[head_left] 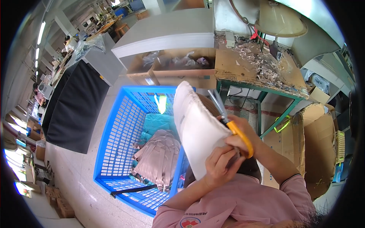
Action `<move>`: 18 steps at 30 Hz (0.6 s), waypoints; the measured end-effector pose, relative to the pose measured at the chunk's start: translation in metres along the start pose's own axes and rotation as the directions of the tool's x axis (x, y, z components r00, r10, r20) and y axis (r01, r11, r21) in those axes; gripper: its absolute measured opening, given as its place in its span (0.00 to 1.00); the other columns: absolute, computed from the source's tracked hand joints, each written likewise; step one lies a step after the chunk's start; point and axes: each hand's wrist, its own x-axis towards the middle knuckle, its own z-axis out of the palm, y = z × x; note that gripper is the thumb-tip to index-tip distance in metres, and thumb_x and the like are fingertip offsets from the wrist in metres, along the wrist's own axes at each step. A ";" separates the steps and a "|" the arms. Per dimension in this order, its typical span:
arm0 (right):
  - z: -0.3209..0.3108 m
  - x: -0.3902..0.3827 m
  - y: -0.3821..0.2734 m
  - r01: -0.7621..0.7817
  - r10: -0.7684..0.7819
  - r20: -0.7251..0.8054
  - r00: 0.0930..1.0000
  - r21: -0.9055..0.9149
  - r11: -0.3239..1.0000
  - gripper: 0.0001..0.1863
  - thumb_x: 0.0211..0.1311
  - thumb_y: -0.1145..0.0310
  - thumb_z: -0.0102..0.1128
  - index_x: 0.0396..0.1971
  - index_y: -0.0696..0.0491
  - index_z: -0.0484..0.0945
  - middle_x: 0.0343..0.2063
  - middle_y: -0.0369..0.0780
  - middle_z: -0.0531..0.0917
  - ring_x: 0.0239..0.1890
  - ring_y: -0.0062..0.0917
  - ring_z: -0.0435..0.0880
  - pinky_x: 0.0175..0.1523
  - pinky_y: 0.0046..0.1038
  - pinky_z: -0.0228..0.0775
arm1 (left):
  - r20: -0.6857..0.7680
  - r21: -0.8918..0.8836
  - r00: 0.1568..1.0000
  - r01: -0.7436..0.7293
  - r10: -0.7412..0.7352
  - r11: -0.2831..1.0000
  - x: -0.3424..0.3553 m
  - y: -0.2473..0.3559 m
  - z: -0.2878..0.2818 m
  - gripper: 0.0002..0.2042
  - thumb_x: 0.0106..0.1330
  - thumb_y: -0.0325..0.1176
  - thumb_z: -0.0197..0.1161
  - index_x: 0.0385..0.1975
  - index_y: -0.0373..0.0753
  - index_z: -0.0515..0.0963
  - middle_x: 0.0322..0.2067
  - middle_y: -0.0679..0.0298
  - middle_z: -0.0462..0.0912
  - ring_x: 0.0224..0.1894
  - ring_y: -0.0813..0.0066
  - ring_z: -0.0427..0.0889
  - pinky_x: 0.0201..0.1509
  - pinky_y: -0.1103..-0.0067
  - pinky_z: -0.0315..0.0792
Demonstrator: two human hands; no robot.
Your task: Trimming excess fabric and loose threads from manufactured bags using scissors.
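Scissors [238, 133] with yellow handles and grey metal blades sit in my right hand [246, 130], the blades pointing up and away to the left. A large white padded sheet [197, 129] with a rough, frayed edge stands tilted in front of my body. My right fingers come close to that edge, just below the blades. My left hand [222, 164] is beside them, lower down, its fingers pinched together. A small dark patch shows at its fingertips, too unclear to name. The sheet's lower end is hidden behind my left forearm.
A blue plastic basket [108, 133] at my left holds folded pinkish-grey fabric [159, 154] and teal pieces [157, 122]. Ahead, cardboard boxes [186, 79] stand under a grey table [167, 32]. A scrap-strewn workbench [243, 64] and an open carton [319, 140] are at my right.
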 end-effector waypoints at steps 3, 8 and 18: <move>-0.029 -0.013 0.010 0.064 -0.070 0.010 0.998 0.269 0.961 0.31 0.33 0.73 0.60 0.46 0.58 0.67 0.35 0.35 0.75 0.38 0.16 0.71 0.45 0.20 0.62 | 0.003 -0.203 1.000 0.006 -0.005 0.979 0.039 -0.036 -0.021 0.15 0.50 0.36 0.60 0.33 0.33 0.72 0.30 0.53 0.74 0.32 0.58 0.73 0.39 0.70 0.67; -0.072 -0.040 0.009 0.176 -0.188 0.064 0.980 0.160 0.971 0.32 0.32 0.68 0.64 0.46 0.59 0.68 0.38 0.34 0.74 0.41 0.15 0.69 0.48 0.18 0.58 | 0.162 -0.184 0.808 0.589 -0.567 0.787 0.135 -0.192 -0.023 0.32 0.47 0.44 0.65 0.49 0.31 0.64 0.49 0.52 0.67 0.52 0.65 0.63 0.56 0.75 0.56; -0.142 -0.075 0.037 0.276 -0.017 -0.476 0.879 0.480 0.833 0.33 0.26 0.76 0.57 0.45 0.59 0.66 0.35 0.40 0.77 0.38 0.25 0.75 0.47 0.23 0.63 | 0.610 -0.368 0.748 0.561 -0.263 0.741 0.227 -0.117 0.079 0.11 0.42 0.24 0.65 0.28 0.35 0.78 0.23 0.68 0.79 0.22 0.85 0.74 0.29 0.85 0.70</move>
